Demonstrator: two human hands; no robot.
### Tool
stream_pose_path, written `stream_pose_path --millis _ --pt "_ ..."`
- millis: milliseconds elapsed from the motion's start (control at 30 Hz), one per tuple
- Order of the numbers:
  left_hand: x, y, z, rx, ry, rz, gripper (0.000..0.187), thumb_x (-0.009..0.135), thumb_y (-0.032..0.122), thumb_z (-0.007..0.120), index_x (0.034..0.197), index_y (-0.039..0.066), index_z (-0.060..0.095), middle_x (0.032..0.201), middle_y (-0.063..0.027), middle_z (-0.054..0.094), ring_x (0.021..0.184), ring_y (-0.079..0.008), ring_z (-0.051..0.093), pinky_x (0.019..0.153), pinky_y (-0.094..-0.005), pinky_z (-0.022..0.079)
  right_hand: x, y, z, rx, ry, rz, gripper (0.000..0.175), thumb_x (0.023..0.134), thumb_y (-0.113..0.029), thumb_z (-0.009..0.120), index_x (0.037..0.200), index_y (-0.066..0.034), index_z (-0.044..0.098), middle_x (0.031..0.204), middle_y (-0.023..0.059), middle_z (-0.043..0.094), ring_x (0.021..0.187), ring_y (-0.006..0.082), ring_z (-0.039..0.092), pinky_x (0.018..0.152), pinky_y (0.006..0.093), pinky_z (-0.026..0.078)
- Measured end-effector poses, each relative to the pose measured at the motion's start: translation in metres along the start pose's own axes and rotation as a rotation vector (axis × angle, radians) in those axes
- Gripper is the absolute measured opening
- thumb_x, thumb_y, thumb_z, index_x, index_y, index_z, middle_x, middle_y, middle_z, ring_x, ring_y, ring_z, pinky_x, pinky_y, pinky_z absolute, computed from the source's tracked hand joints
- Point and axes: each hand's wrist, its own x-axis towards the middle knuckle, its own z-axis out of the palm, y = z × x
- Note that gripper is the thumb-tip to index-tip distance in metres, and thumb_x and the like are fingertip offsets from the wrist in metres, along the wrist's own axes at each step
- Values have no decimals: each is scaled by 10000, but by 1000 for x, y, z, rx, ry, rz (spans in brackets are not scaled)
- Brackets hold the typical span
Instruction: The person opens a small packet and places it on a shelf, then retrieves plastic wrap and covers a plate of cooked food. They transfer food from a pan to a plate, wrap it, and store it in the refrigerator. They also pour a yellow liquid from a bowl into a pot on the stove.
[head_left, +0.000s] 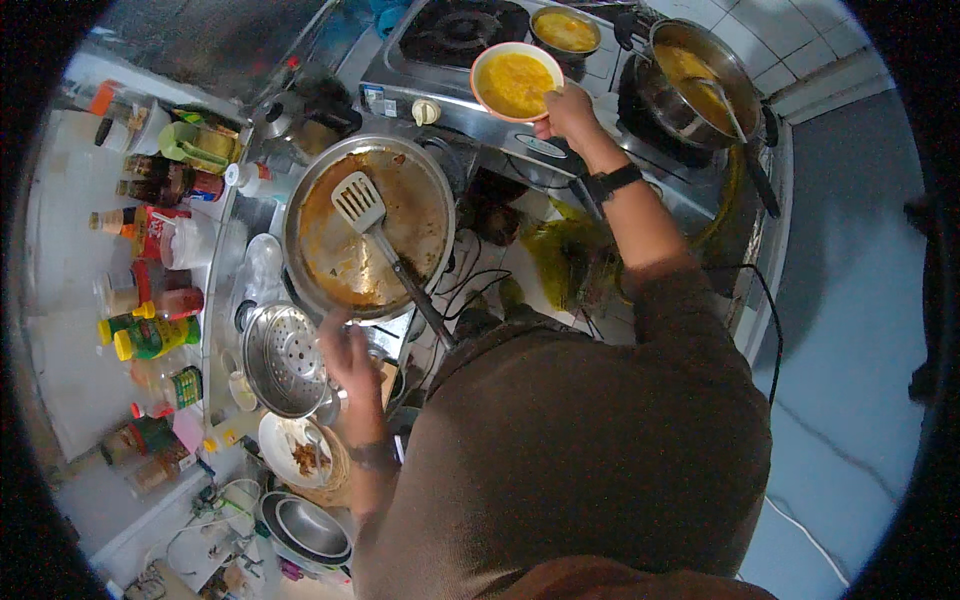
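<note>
My right hand grips the near right rim of a white bowl with an orange edge, thumb over the rim. Yellow soup, apparently with egg in it, fills much of the bowl, which is above the front of a gas stove. Blurred by motion, my left hand hovers beside a perforated steel steamer insert, near the rim of a wide pan; nothing shows in its fingers. A slotted turner rests in that oily, brown-stained pan.
On the right burner stands a steel pot of yellow soup with a ladle. Behind my bowl sits a metal bowl of similar soup. Bottles line the left ledge. A plate holds brown food; nested metal basins are nearby.
</note>
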Motion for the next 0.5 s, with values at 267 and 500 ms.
stream_pose_path --millis 267,500 --pt "78 56 115 -640 -514 -420 549 895 179 644 1341 -45 416 1263 -139 545 1192 -229 511 1016 -357 404 -109 -28 17 -78 -247 -25 311 928 -119 412 1159 64 507 762 123 623 555 182 631 480 302 553" --pt "82 58 118 -907 -832 -569 604 836 213 663 1338 -29 430 1318 -150 522 1257 -274 469 1061 -404 359 -172 -8 21 8 -341 -108 247 922 -134 444 1058 53 531 737 104 631 536 154 624 465 287 547"
